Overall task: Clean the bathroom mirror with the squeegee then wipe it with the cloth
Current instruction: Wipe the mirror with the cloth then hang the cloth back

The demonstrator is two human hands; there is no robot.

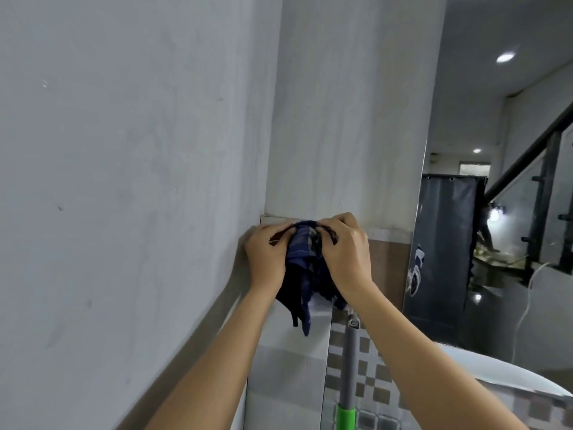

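Note:
A dark blue checked cloth (pixel 305 268) hangs bunched between both hands, held up in the wall corner above the tiled strip. My left hand (pixel 266 259) grips its left side with curled fingers. My right hand (pixel 344 256) pinches its upper right edge. The squeegee's grey handle with a green grip (pixel 347 380) stands upright against the tiles just below my right wrist; its blade is hidden. The mirror (pixel 483 231) is at the right, edge-on, reflecting a dark curtain and a stair rail.
Plain grey-white walls (pixel 124 181) fill the left and centre. A checkered tile panel (pixel 372 377) runs below the hands. A white rounded basin rim (pixel 508 377) sits at the lower right under the mirror.

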